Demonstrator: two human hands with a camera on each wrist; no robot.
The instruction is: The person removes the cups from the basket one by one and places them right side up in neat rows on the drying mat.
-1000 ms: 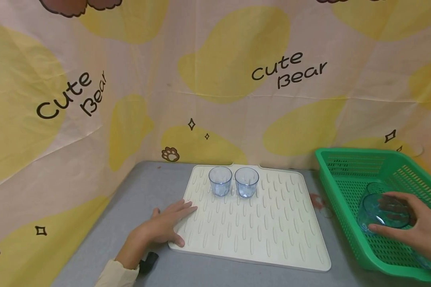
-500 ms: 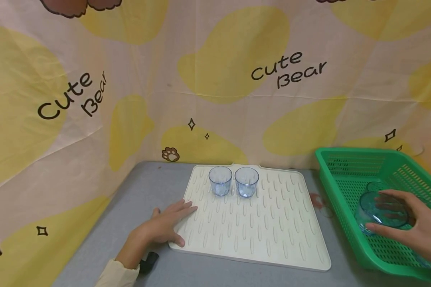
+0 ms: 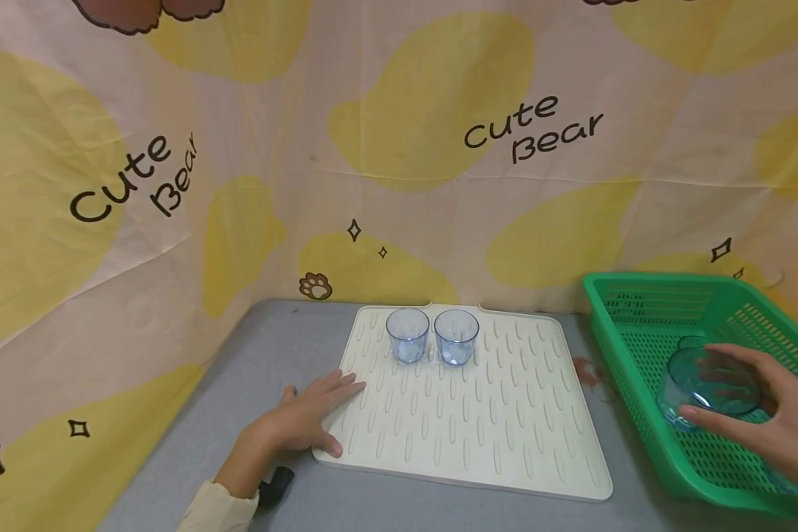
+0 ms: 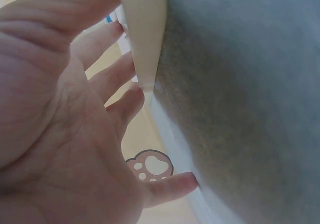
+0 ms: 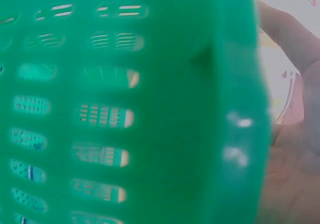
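My right hand [image 3: 774, 410] grips a clear bluish drinking glass [image 3: 681, 391] by its sides, thumb in front and fingers behind, within the green basket [image 3: 688, 488]. Rim up, that glass partly covers another glass [image 3: 693, 342] behind it. In the right wrist view the basket wall [image 5: 175, 109] hides the glass and most of the hand. My left hand [image 3: 306, 417] rests with spread, fairly straight fingers on the left edge of the cream ribbed drying mat [image 3: 465, 436]. Two matching glasses, a left one [image 3: 408, 337] and a right one [image 3: 457, 338], stand upright side by side near the mat's back edge.
Part of one more glass [image 3: 781, 480] shows low in the basket under my right hand. The grey table [image 3: 239, 369] carries mat and basket. A printed cloth [image 3: 412, 148] hangs right behind them and along the left side.
My right hand and the glass it grips have risen slightly inside the basket. The left hand, the mat and the two glasses on it have stayed put.
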